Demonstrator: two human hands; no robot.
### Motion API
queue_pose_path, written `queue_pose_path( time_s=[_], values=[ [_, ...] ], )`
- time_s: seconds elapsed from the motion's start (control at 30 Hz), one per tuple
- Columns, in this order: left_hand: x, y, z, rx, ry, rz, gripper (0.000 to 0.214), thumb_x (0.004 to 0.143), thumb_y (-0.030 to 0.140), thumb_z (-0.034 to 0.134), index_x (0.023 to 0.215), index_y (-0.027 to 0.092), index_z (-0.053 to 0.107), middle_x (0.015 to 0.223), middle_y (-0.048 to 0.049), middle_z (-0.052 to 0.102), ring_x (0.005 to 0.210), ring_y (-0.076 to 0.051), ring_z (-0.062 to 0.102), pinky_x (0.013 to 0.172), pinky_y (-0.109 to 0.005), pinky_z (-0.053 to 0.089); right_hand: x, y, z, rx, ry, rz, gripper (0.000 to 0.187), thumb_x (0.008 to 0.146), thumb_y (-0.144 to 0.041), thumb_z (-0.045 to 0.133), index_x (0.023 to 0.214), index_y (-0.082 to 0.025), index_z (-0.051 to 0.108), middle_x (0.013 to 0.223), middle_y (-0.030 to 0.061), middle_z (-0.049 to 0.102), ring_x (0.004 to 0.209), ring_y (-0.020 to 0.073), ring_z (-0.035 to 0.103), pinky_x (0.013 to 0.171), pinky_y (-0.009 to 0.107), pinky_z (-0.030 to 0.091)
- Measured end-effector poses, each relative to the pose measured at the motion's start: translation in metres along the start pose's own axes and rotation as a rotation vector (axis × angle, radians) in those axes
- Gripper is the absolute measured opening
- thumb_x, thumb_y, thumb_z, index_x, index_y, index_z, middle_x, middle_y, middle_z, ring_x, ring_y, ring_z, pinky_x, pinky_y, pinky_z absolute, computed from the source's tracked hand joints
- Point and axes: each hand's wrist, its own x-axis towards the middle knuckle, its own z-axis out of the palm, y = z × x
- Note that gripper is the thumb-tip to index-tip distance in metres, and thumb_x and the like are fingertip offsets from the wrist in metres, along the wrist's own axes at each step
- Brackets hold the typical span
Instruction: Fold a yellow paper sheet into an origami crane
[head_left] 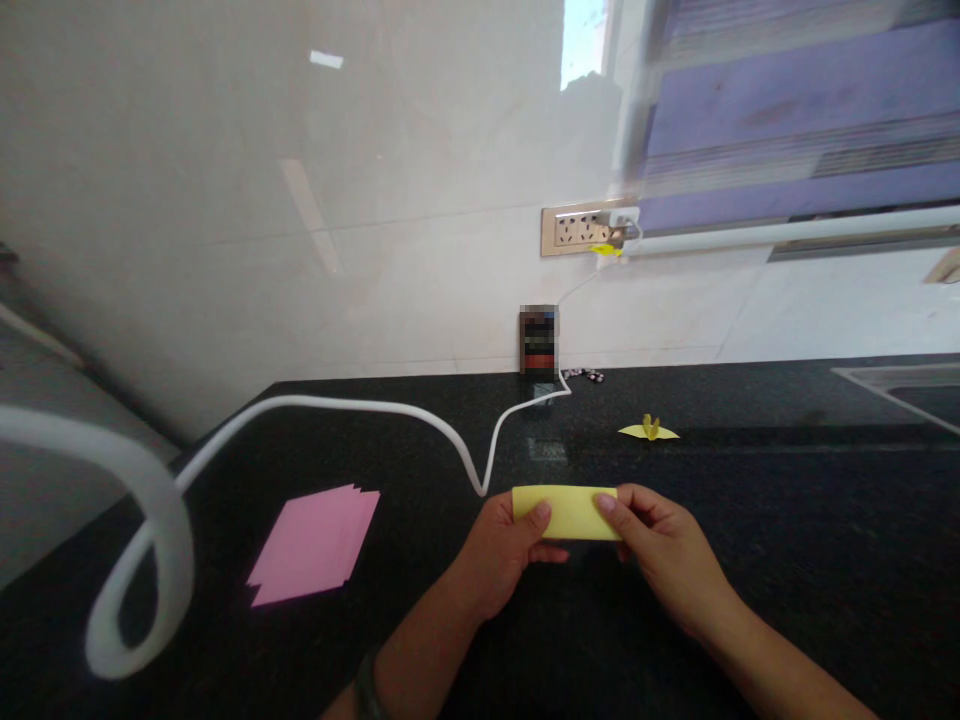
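Observation:
A yellow sheet of paper (574, 512), folded into a flat rectangle, is held up level between both hands above the dark counter. My left hand (504, 550) pinches its left end, thumb on the front face and fingers behind. At the right end my right hand (664, 545) grips it the same way, thumb on top. The fingers behind the paper are partly hidden. Beyond my right hand, a small folded yellow paper piece (649, 430) with pointed ends stands on the counter.
Pink paper sheets (319, 545) lie stacked at the left on the black counter (787, 520). A thick white cable (360, 404) loops across from the left. A dark device with a blurred front (539, 340) leans on the wall below a socket panel (577, 230). A sink edge (885, 385) shows far right.

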Motion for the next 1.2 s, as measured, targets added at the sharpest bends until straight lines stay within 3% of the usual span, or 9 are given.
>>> queue_pose_path(
  time_s=[1.2],
  values=[
    [0.0019, -0.0037, -0.0014, 0.008, -0.024, -0.002, 0.033, 0.076, 0.031, 0.052, 0.099, 0.008, 0.054, 0.095, -0.0122, 0.059, 0.079, -0.016, 0.057, 0.059, -0.022, 0.048, 0.0015, 0.0046, -0.0016, -0.015, -0.022, 0.024, 0.028, 0.076, -0.042, 0.048, 0.062, -0.017, 0.052, 0.053, -0.0023, 0.045, 0.049, 0.0093, 0.039, 0.044, 0.02, 0.031]
  ],
)
